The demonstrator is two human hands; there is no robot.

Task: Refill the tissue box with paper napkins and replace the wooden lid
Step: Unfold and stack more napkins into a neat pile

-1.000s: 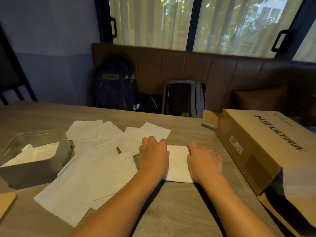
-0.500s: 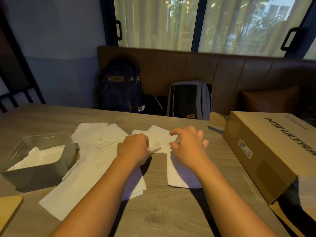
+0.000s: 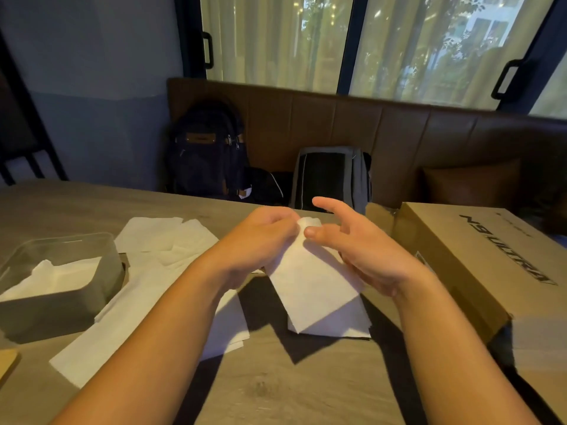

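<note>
Aloft: white napkin (image 3: 310, 286), corner pinched, tilted.

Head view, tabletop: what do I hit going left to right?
lid → tissue box → loose napkins → left hand → held napkin → right hand → cardboard box

Cardboard box (image 3: 478, 265) (black lettering) on table (image 3: 276, 388); dark backpack (image 3: 208, 154), grey backpack (image 3: 331, 176) behind.

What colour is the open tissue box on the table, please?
Grey; the tissue box shows best in the head view, at left.
</note>
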